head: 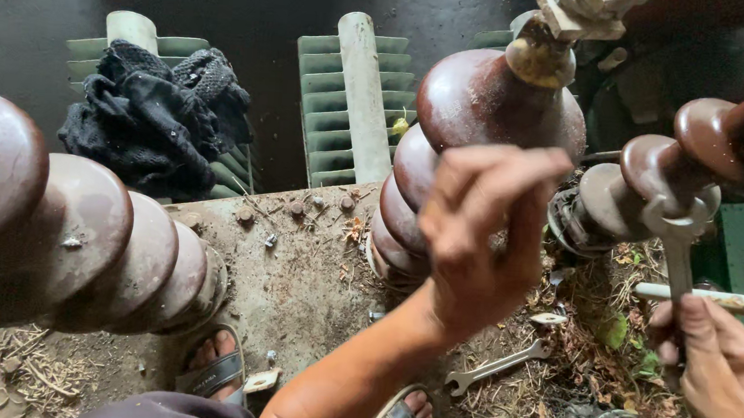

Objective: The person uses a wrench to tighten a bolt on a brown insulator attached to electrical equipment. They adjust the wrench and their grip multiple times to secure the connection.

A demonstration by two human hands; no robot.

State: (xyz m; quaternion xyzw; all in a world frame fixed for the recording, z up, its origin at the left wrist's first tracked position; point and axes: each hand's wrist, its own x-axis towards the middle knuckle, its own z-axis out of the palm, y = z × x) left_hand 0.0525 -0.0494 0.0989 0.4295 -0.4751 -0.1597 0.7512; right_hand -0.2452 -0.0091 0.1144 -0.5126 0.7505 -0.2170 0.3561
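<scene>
Left hand (474, 242) loosely curled against glossy brown ribbed ceramic insulator (474, 129), gripping nothing visible. Right hand (726, 382) closed round grey steel spanner (676, 248) at smaller insulator's base. Best kept square, short pulls.

Three ribbed insulators (483, 112) stand on the transformer lid (297, 282): one left, one centre, one right. A spanner (496, 366) lies on the lid before the centre one. A cloth (156, 120) rests on cooling fins (357, 103) behind.
</scene>
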